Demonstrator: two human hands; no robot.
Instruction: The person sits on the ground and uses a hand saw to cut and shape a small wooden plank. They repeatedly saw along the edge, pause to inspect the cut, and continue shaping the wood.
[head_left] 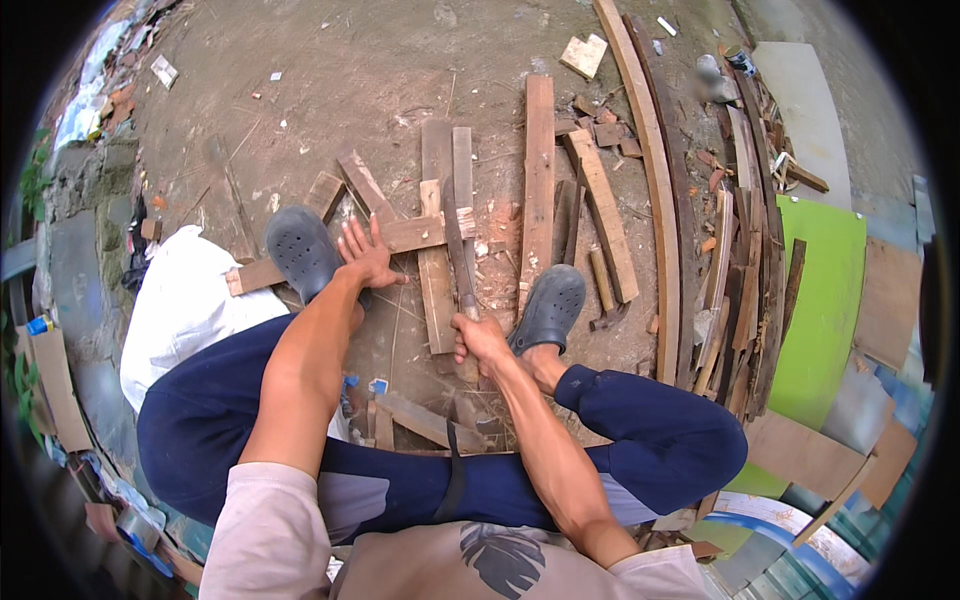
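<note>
My left hand (pixel 368 256) lies with spread fingers on a wooden batten (pixel 415 234), pressing on it. This batten runs crosswise, with my left clog (pixel 302 250) on it too, and its right end rests across a short upright-lying plank (pixel 437 290). Splintered pale wood shows at that right end. My right hand (pixel 484 340) is wrapped round the handle of a machete (pixel 456 225). Its long dark blade points away from me and crosses the batten near the splintered end; whether it touches or is sunk into the wood, I cannot tell.
A hammer (pixel 602 285) lies right of my right clog (pixel 553 305), beside a thick batten (pixel 603 215). Long boards (pixel 655 190) and a scrap pile line the right, before a green panel (pixel 822 310). A white sack (pixel 190 300) lies left, near a block wall (pixel 95 240).
</note>
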